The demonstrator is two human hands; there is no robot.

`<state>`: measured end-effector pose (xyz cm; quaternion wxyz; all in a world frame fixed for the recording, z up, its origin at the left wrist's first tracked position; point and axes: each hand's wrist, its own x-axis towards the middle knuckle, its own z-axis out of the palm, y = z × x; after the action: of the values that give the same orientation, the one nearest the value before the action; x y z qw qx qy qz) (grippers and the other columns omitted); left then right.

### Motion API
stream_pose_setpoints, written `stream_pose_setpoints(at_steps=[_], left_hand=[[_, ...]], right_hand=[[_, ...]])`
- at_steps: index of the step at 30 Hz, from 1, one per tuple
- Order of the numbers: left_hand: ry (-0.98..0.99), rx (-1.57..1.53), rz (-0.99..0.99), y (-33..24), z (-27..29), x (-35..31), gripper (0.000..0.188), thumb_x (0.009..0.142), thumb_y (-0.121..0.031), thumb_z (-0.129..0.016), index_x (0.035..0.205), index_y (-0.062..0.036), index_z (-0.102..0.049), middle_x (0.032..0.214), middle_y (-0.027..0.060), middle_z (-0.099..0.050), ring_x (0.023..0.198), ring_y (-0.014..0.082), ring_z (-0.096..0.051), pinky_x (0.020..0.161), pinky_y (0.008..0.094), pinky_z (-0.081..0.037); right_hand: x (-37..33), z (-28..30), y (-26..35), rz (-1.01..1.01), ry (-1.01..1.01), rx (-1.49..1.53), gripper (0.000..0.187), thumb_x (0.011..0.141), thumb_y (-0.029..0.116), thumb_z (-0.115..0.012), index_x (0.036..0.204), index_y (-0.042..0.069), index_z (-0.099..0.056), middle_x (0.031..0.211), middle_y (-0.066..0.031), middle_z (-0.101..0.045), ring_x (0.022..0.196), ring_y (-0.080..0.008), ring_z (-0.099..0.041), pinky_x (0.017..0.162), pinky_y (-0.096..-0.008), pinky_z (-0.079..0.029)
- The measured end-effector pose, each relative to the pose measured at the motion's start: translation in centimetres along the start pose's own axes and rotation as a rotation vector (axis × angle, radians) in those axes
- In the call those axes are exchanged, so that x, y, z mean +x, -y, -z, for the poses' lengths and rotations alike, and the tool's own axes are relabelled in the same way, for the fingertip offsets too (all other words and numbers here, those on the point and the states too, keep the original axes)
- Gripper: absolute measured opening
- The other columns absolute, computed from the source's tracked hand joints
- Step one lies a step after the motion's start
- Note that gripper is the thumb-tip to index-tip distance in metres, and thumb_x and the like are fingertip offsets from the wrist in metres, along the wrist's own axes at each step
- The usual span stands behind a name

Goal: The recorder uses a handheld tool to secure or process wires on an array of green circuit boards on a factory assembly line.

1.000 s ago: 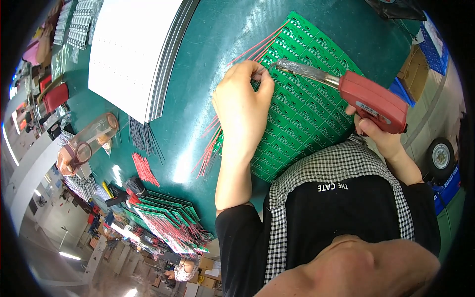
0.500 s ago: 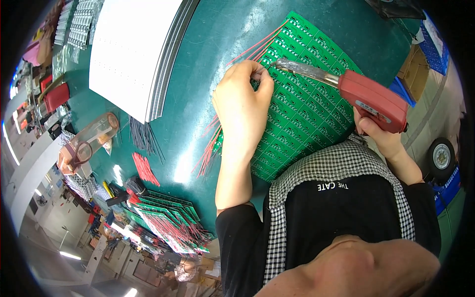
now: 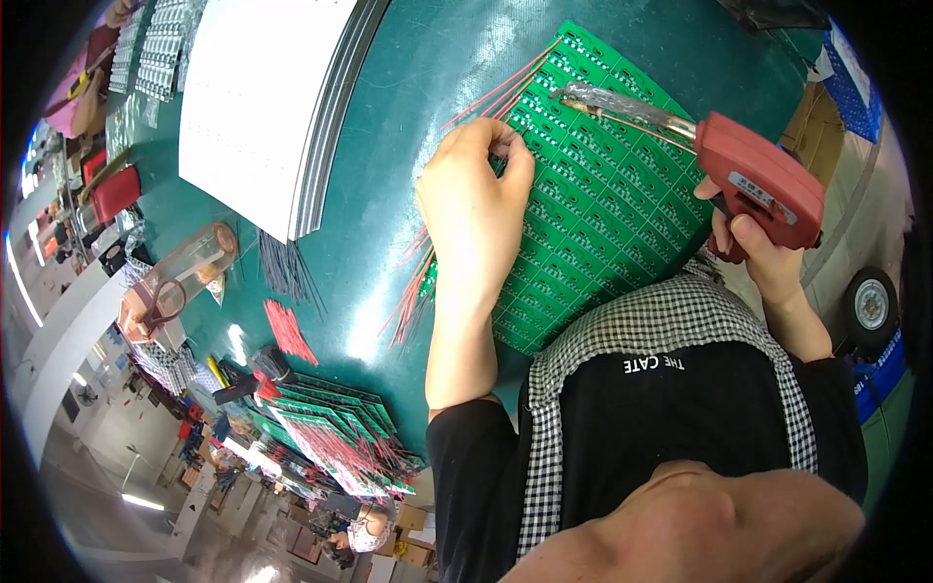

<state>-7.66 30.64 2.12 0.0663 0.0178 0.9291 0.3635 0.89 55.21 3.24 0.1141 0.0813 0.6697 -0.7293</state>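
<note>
Head view: my left hand (image 3: 476, 219) pinches a red wire (image 3: 496, 92) onto the green board (image 3: 593, 204), steadying it, while my right hand (image 3: 753, 248) grips the red soldering gun (image 3: 748, 180).

left hand (image 3: 476, 209): fingers pinched, palm down | right hand (image 3: 763, 257): fist closed, gripping

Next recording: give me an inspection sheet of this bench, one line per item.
Surface: dark green table.
Job's things: green circuit board panel lying flat, red wires along its left edge; red soldering gun, tip over the panel.
Clutter: stack of white sheets, scissors, loose red wire bundle, pile of wired boards.
Grippers: left hand pinching a wire at the panel; right hand gripping the gun.
Cables: nothing seen.
Surroundings: workshop floor, cardboard boxes.
</note>
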Motion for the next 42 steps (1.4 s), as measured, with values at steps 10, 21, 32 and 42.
stream_pose_setpoints(at_steps=[10,21,32,42], left_hand=[[-0.003,0.036,-0.003,-0.1,0.0,0.0,0.009,0.073,-0.01,-0.059,0.076,-0.0018,-0.059,0.073,0.0137,-0.06,0.069,0.0293,-0.06,0.063,0.0372,-0.045],[-0.018,0.281,-0.124,1.8,1.4,-1.7,0.013,0.073,-0.014,-0.063,0.083,-0.0073,-0.059,0.08,0.0074,-0.058,0.067,0.0272,-0.058,0.06,0.0366,-0.045],[-0.133,0.478,-0.079,7.1,7.4,-4.4,0.015,0.072,-0.006,-0.057,0.086,-0.0074,-0.061,0.08,0.0084,-0.057,0.07,0.0268,-0.059,0.06,0.0345,-0.046],[-0.162,0.36,-0.055,2.7,1.8,-5.9,0.012,0.072,-0.015,-0.067,0.078,-0.0067,-0.06,0.08,0.0056,-0.054,0.063,0.0232,-0.056,0.057,0.0338,-0.044]], right_hand=[[1.0,-0.5,0.2,-0.18,-0.087,0.429,0.04,0.091,0.027,-0.043,0.12,0.0,-0.041,0.103,-0.0138,-0.057,0.061,-0.0099,-0.051,0.052,-0.0199,-0.041],[0.4,0.4,-1.0,-0.135,-0.086,0.505,0.04,0.092,0.028,-0.042,0.12,0.0,-0.04,0.103,-0.0149,-0.057,0.062,-0.0107,-0.052,0.054,-0.0205,-0.043],[-0.2,1.2,-0.9,-0.085,-0.093,0.49,0.04,0.093,0.026,-0.04,0.123,0.0,-0.037,0.102,-0.0151,-0.055,0.063,-0.0101,-0.049,0.053,-0.0202,-0.042],[-0.3,1.2,-1.6,-0.07,-0.054,0.532,0.04,0.093,0.026,-0.041,0.122,0.0,-0.037,0.103,-0.0144,-0.055,0.063,-0.0098,-0.05,0.051,-0.0195,-0.043]])
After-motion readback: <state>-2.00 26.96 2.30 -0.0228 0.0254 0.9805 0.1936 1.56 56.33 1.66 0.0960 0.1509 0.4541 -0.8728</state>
